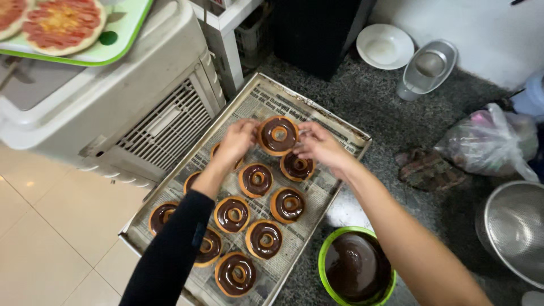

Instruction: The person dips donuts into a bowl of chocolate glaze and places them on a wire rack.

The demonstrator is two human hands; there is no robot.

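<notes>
Nearest, a green bowl of chocolate glaze sits beside the newspaper-lined metal tray. Ten glazed doughnuts lie there; both hands, left hand and right hand, pinch an eleventh chocolate-topped ring doughnut at the tray's far end.

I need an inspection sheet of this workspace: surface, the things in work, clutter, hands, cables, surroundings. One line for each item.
Surface: dark speckled stone counter; on it a metal tray lined with newspaper.
Things in work: chocolate-glazed doughnuts in rows on the tray; one doughnut held at the far end; green bowl of chocolate glaze beside the tray.
Clutter: white plate, metal scoop, plastic bag, metal strainer.
Hands: left hand and right hand both grip the held doughnut by its edges.
Cables: nothing seen.
Surroundings: white air cooler carrying a green tray of red-topped rounds; tiled floor.
</notes>
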